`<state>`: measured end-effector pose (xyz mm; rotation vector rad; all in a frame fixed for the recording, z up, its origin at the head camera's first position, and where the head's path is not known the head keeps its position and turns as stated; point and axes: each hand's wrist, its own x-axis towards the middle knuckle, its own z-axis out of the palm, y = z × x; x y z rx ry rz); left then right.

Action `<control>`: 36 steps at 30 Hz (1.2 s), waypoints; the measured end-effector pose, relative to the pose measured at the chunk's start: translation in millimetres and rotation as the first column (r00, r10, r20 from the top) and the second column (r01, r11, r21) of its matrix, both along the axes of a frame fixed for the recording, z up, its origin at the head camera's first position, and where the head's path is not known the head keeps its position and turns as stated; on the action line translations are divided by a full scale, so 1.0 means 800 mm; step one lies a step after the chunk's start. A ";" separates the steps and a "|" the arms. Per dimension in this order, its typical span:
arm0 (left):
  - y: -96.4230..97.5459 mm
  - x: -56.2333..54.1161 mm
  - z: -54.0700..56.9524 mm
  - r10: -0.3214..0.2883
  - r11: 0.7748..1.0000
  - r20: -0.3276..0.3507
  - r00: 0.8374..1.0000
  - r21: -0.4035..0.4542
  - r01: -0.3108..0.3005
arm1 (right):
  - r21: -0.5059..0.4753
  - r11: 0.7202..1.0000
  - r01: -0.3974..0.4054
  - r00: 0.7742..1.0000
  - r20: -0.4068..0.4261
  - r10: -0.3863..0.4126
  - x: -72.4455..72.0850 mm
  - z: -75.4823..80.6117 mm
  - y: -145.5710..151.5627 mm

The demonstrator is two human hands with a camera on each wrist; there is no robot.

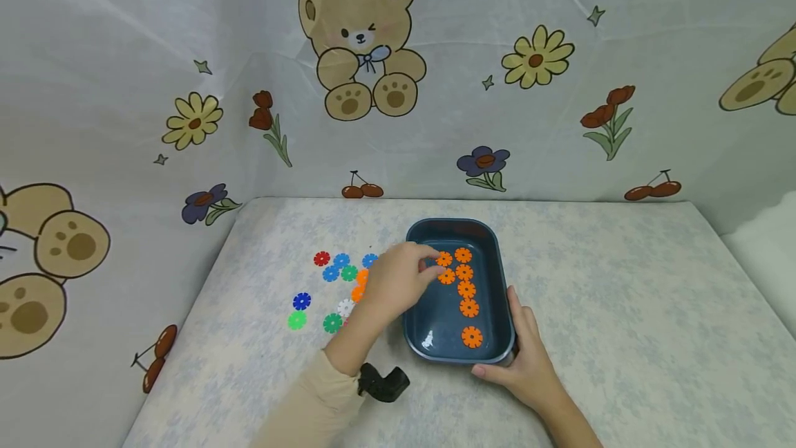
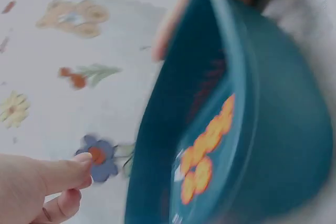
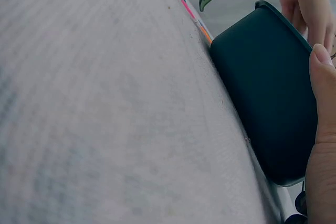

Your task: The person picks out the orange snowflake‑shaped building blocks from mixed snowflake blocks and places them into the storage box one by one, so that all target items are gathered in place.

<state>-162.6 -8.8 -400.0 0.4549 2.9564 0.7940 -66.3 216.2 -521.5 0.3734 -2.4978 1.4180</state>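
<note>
A dark blue plastic tray (image 1: 435, 337) lies on the table with several orange notched plastic discs (image 1: 466, 289) inside, most of them in a column. My left hand (image 1: 398, 278) reaches over the tray's left rim, thumb and index fingertips a little apart beside two discs at the upper left. In the left wrist view no disc shows at the fingertips of this hand (image 2: 47, 184). My right hand (image 1: 528, 361) holds the tray's near right corner, thumb at the front rim and fingers along the right side. Its thumb also shows against the tray wall (image 3: 262, 93) in the right wrist view.
Left of the tray lie loose notched discs: a red one (image 1: 321, 258), a dark blue one (image 1: 301, 301), a light green one (image 1: 297, 320), and more, some partly behind my left forearm. A patterned curtain (image 1: 448, 88) hangs behind the table (image 1: 622, 296).
</note>
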 end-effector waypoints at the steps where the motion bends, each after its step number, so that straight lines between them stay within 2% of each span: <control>1: -0.013 0.001 0.004 0.021 0.999 0.016 1.000 0.033 -0.022 | 0.001 1.000 0.001 1.000 0.003 -0.001 0.000 0.000 0.000; 4: -0.051 0.001 0.002 0.091 0.990 0.059 0.994 0.099 -0.096 | -0.001 1.000 -0.005 1.000 -0.001 0.005 0.000 -0.001 0.000; 7: -0.086 -0.004 -0.013 0.119 0.982 0.134 0.984 0.127 -0.136 | 0.002 1.000 -0.007 1.000 0.001 0.007 0.000 -0.001 0.001; 9: -0.103 -0.007 -0.028 0.095 0.986 0.197 0.976 0.114 -0.119 | 0.007 1.000 -0.007 1.000 0.010 0.007 -0.001 -0.001 0.001; 12: -0.117 -0.011 -0.052 0.037 0.997 0.268 0.963 0.059 -0.055 | 0.006 1.000 -0.007 1.000 0.021 0.007 -0.001 -0.001 0.002; 14: -0.121 -0.014 -0.064 0.009 1.000 0.283 0.959 0.002 -0.010 | 0.007 1.000 -0.003 1.000 0.018 0.003 -0.001 -0.002 0.002; 17: -0.121 -0.017 -0.077 0.002 0.998 0.270 0.963 -0.062 0.015 | 0.001 1.000 0.004 1.000 0.017 -0.004 -0.001 -0.004 0.002; 23: -0.120 -0.019 -0.081 -0.005 0.994 0.272 0.962 -0.100 0.034 | -0.008 1.000 0.010 0.999 0.039 -0.010 -0.001 -0.004 0.000; 30: -0.122 -0.022 -0.082 -0.039 0.998 0.318 0.947 -0.038 0.054 | 0.002 1.000 0.019 0.999 0.047 -0.019 -0.001 -0.003 0.000; 36: -0.123 -0.025 -0.082 -0.085 0.996 0.293 0.952 -0.006 0.090 | -0.009 1.000 0.013 0.999 0.047 -0.013 -0.001 -0.004 0.001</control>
